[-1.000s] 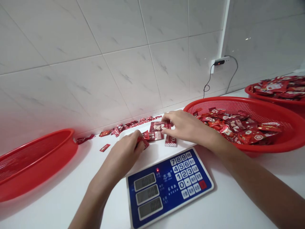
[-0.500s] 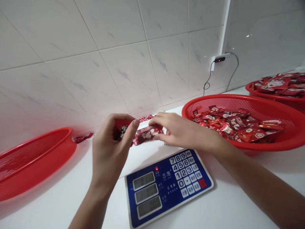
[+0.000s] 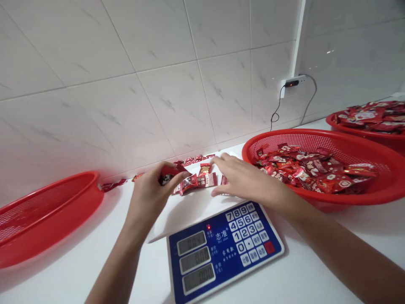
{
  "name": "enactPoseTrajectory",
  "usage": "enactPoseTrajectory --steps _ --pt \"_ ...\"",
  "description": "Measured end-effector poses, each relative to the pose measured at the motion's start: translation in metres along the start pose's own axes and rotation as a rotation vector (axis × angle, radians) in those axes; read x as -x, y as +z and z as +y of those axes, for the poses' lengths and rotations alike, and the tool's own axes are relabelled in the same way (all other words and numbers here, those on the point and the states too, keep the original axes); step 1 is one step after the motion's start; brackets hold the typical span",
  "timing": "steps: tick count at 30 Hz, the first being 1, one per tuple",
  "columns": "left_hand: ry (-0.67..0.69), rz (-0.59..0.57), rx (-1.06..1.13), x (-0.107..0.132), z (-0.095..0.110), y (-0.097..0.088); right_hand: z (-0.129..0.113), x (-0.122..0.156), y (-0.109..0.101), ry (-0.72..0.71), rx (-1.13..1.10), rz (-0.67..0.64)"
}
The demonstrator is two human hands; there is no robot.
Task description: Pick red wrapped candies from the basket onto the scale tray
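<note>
Red foil candy packet (image 3: pixel 171 170): held up in the left hand, just above the far edge of the white rectangular weighing plate (image 3: pixel 186 215).

Left hand (image 3: pixel 147 200): a narrow pinch, with the thumb and fingers closed on the packet.

Right hand (image 3: pixel 248 182): open and spread, palm down, holding nothing. It lies over the right side of the plate, beside a small red packet (image 3: pixel 224 180); I cannot tell whether it touches that packet.

Plate: three more red-and-white packets (image 3: pixel 198 182) lie together near its far edge, between the two hands.

Counter: a blue-faced digital scale panel (image 3: pixel 224 249) sits at the plate's near edge, and its three small readouts are too blurred to read. A line of red packets (image 3: pixel 193 160) runs along the back edge, against the white marble-pattern wall tiles (image 3: pixel 158 84).

Left side: an empty-looking red mesh basket (image 3: pixel 47 215) stands near the counter's left edge, with one packet (image 3: pixel 112 184) just beside it.

Right side: a red mesh basket (image 3: pixel 316 139) heaped with packets, and a second filled red basket (image 3: pixel 363 135) behind it.
</note>
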State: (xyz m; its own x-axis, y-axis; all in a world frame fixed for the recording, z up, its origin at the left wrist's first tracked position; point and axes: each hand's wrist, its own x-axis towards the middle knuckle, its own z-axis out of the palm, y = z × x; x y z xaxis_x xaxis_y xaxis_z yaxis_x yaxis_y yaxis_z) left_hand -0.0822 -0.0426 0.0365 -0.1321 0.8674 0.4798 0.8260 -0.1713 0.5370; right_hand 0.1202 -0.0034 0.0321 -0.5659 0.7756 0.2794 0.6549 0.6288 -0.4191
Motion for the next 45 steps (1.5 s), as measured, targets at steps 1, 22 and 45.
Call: enactPoseTrajectory --steps 1,22,45 --pt "-0.021 -0.009 -0.022 -0.004 -0.004 -0.002 0.003 0.001 -0.002 0.085 0.043 -0.071" --pt "-0.126 -0.582 -0.035 -0.014 -0.022 -0.001 0.015 -0.012 0.013 0.075 -0.062 -0.166" --pt "-0.237 -0.585 -0.024 -0.068 0.003 0.059 0.016 -0.005 -0.011 0.139 0.068 -0.116"
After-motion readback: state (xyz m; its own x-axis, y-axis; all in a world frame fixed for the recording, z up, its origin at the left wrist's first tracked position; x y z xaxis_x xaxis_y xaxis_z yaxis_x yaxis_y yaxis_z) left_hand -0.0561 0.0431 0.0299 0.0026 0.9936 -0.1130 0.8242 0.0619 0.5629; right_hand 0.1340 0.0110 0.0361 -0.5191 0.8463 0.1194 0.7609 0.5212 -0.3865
